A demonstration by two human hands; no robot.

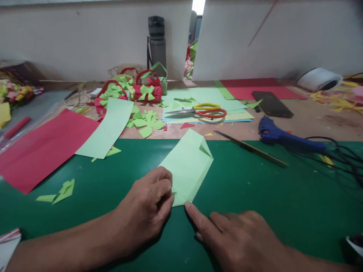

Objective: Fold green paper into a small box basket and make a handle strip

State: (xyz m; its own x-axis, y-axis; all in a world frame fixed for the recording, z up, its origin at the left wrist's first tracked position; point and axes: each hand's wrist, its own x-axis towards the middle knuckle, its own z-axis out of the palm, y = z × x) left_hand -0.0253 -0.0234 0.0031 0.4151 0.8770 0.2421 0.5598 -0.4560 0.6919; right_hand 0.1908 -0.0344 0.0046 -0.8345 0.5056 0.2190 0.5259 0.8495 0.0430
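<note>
A folded light green paper point(188, 166) lies on the dark green cutting mat point(255, 189), with one corner turned down near its far end. My left hand point(149, 207) is curled, its fingertips pinching and pressing the paper's near left edge. My right hand point(235, 238) rests on the mat with its index finger stretched out, the tip touching the paper's near corner; the other fingers are folded under.
Red sheet point(42, 147) and a light green strip point(109, 126) lie at left. Behind the mat: scissors point(204, 110) on stacked papers, blue glue gun point(283, 136) with cable, ruler point(251, 149), black phone point(271, 104), paper baskets point(136, 87), bottle point(157, 43), green scraps point(61, 192).
</note>
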